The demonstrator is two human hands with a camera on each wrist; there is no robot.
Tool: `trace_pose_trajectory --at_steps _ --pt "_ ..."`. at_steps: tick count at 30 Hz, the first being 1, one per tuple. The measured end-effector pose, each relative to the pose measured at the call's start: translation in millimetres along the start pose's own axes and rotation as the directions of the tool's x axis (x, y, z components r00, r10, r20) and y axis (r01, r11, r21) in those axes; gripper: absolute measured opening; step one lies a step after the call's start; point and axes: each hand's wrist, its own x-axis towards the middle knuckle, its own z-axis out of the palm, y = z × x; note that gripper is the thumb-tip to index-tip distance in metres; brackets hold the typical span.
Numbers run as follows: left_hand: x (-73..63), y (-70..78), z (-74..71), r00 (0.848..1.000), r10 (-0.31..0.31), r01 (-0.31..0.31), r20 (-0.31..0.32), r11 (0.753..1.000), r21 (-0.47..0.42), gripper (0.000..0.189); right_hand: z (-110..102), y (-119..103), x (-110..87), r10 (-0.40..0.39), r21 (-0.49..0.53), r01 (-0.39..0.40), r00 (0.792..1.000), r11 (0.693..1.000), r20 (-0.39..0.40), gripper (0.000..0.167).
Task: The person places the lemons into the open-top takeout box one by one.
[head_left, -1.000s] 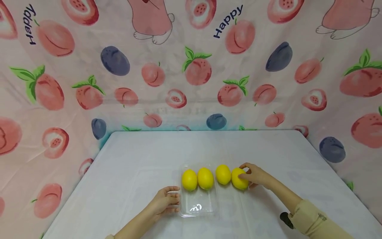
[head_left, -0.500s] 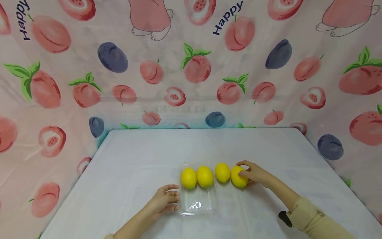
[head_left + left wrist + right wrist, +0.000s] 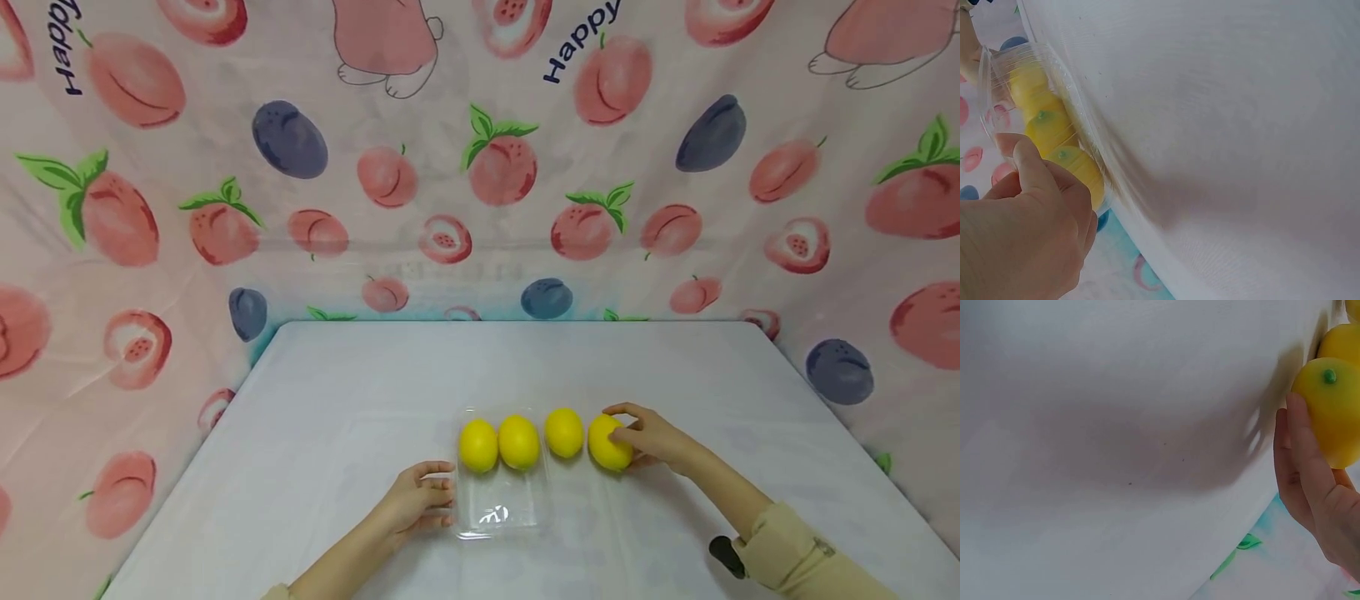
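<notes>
Two yellow lemons, a left one (image 3: 477, 446) and a right one (image 3: 518, 442), lie side by side in the far half of a clear plastic tray (image 3: 495, 521). My left hand (image 3: 416, 500) touches the tray's left side, fingers spread and fairly straight; in the left wrist view, its fingertips meet the clear wall near the rim. A third lemon (image 3: 564, 432) sits on the table just right of the tray. Farther right, my right hand (image 3: 652, 437) holds a fourth lemon (image 3: 609, 443) between thumb and fingers. In the right wrist view, that lemon's green tip (image 3: 1330, 376) shows.
A white cloth covers the table (image 3: 375, 375). Behind it and at the sides hangs a pink fruit-print curtain (image 3: 337, 275). Beneath the right sleeve (image 3: 795, 546) a small dark object (image 3: 726, 556) shows; its kind is unclear.
The lemon in my right hand has shifted slightly right, opening a small gap from the lemon beside it. My left hand and the tray stay together. The head view has shifted a little.
</notes>
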Motion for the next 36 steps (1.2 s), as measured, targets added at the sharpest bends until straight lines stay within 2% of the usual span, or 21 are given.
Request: trace_pose_trajectory --at_steps 6,18,28,36 --pt "-1.5 -0.2 -1.1 1.000 -0.005 0.005 0.004 1.000 0.001 0.041 -2.8 -1.4 -4.9 -0.018 -0.008 0.017 0.999 1.000 -0.031 0.054" --pt "-5.1 -3.7 -3.1 1.000 -0.019 0.019 -0.004 1.000 -0.021 0.043 -0.9 -3.4 -5.6 -0.036 0.019 0.037 0.998 0.999 -0.042 0.050" --pt "-3.1 -1.7 -1.9 1.000 -0.024 0.024 -0.004 1.000 -0.009 0.043 0.7 -8.9 -22.8 -0.067 0.060 0.069 0.997 0.996 -0.036 0.050" --pt "-1.7 -1.2 -1.5 1.000 -0.015 0.015 0.020 1.000 -0.023 0.043 8.3 -16.6 -33.9 -0.106 0.067 0.107 0.994 0.992 -0.022 0.049"
